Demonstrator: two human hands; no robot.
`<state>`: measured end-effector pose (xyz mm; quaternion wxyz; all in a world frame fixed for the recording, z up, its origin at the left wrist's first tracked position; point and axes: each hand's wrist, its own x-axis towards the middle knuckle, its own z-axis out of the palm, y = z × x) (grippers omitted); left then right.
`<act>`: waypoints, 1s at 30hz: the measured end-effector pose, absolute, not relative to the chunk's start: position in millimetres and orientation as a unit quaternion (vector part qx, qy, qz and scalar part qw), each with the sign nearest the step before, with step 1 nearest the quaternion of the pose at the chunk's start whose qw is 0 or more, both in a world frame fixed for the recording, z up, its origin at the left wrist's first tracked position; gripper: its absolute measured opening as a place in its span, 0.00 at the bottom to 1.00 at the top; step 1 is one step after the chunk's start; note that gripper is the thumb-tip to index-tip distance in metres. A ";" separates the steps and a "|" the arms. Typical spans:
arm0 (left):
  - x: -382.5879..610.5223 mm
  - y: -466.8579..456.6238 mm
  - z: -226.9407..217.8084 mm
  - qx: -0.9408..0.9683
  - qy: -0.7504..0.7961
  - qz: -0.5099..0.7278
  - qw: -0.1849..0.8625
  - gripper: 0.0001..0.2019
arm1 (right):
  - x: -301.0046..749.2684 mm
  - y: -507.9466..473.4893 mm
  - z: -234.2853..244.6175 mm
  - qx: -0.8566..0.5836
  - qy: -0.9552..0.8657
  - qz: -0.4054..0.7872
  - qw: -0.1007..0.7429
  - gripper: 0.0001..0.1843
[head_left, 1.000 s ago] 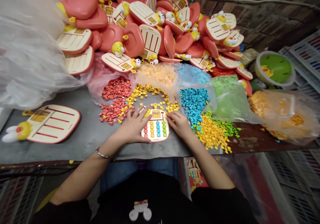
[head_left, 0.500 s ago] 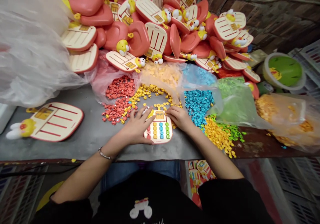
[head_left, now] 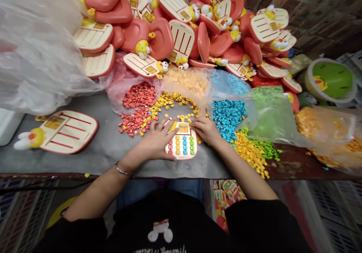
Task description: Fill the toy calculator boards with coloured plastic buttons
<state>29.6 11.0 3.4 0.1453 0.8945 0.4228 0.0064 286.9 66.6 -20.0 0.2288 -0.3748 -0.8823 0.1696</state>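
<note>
A cream toy board with a red rim lies flat on the table before me. Rows of red, yellow, blue and green buttons fill its slots. My left hand grips its left side, thumb at the lower edge and fingers spread over the animal head. At the upper right corner of the board, the fingers of my right hand are pressed together; whatever they may hold is hidden. Loose yellow buttons lie just behind the board. A second toy board, with unfilled slots, rests to the left.
Red buttons, blue buttons and more yellow buttons spill from plastic bags along the table. Behind them rises a heap of toy boards. A large clear bag stands left, a green-lidded tub right.
The whole view has shifted slightly, carrying the table things a little to the right. Both hands keep nearly the same place on the toy board.
</note>
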 end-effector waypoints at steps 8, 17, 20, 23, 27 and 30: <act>29.3 10.6 1.2 0.897 0.417 0.013 0.147 0.52 | 271.6 99.5 23.6 -0.382 -0.892 0.241 0.011 0.02; 26.2 11.9 -8.0 0.884 0.428 0.031 0.188 0.54 | 233.2 146.2 49.1 -0.346 -0.879 0.229 -0.235 0.04; 26.1 12.3 -9.3 0.881 0.429 0.032 0.199 0.53 | 224.7 153.9 47.1 -0.306 -0.890 0.200 -0.272 0.04; 26.7 13.2 -9.5 0.880 0.425 0.041 0.206 0.52 | 220.6 157.2 47.1 -0.283 -0.897 0.185 -0.286 0.03; 27.3 14.0 -9.0 0.877 0.429 0.037 0.216 0.54 | 223.1 153.0 49.8 -0.306 -0.889 0.195 -0.280 0.02; 26.6 13.0 -8.9 0.877 0.431 0.052 0.207 0.54 | 232.2 144.6 48.3 -0.338 -0.885 0.213 -0.240 0.03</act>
